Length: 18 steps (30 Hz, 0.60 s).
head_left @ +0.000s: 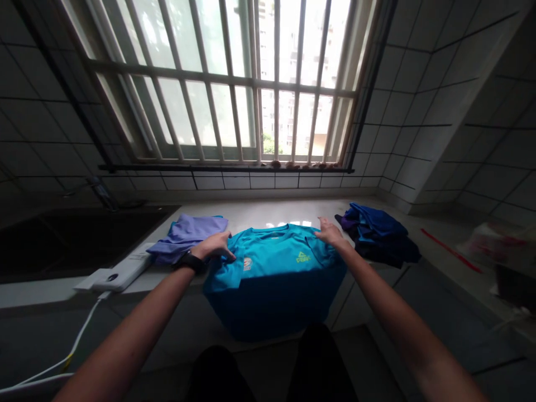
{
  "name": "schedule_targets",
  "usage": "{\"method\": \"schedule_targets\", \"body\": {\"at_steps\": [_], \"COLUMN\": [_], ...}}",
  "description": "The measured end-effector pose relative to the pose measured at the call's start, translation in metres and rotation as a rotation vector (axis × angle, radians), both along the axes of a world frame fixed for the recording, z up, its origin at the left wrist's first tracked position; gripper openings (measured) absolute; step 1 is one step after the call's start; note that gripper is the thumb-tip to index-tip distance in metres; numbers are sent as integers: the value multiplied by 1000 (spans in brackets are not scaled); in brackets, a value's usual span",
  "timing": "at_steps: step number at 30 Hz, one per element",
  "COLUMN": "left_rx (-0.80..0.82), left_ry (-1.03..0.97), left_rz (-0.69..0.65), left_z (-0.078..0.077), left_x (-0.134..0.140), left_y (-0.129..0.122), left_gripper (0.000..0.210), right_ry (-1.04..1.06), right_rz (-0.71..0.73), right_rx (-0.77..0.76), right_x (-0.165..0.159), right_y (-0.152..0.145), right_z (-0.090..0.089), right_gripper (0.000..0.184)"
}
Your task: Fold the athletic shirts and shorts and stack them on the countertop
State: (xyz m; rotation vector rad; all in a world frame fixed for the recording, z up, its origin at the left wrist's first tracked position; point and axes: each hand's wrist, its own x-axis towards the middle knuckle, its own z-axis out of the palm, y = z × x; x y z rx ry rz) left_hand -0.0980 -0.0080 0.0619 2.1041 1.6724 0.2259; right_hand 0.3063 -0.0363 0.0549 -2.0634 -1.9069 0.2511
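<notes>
A turquoise T-shirt (272,251) lies front side up over the counter's front edge, its neckline towards the window. Its lower part hangs down in shadow. A small yellow-green print sits on one side of the chest and a pale badge on the other. My left hand (214,245), with a dark band on its wrist, rests at the left sleeve, thumb and fingers apart. At the opposite shoulder, my right hand (330,232) touches the fabric with its fingers spread. Some fingertips on both hands are hard to make out.
Folded lavender clothing (188,234) lies left, beside a white power strip (123,271) with a cable. A dark sink (75,234) is further left. Blue and dark clothes (377,234) are piled right, near a red strip (450,250). A barred window (234,84) stands behind.
</notes>
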Motion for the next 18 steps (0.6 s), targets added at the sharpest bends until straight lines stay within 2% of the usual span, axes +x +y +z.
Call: {"method": "schedule_targets", "body": {"at_steps": [2, 3, 4, 6, 9, 13, 15, 18], "left_rx": [-29, -73, -124, -185, -206, -296, -175, 190], "left_ry": [-52, -58, -58, -80, -219, -342, -296, -163], "left_rz": [59, 90, 113, 145, 169, 221, 216, 188], "left_z": [-2, -3, -4, -5, -4, 6, 18, 44], "left_x": [2, 5, 7, 10, 10, 11, 15, 26], "left_y": [-2, -3, -4, -6, -7, 3, 14, 33], "left_gripper": [53, 47, 42, 36, 37, 35, 27, 18], "right_ry": [119, 188, 256, 348, 484, 725, 675, 417], "right_rz": [-33, -44, -51, -63, -53, -28, -15, 23], "right_rx": [-97, -167, -231, -331, -402, -383, -322, -66], "right_x": [5, 5, 4, 1, -3, -4, -6, -13], "right_y": [3, 4, 6, 8, 7, 5, 11, 28], "right_z": [4, 4, 5, 4, 7, 21, 34, 61], "right_gripper": [66, 69, 65, 44, 18, 15, 15, 23]}}
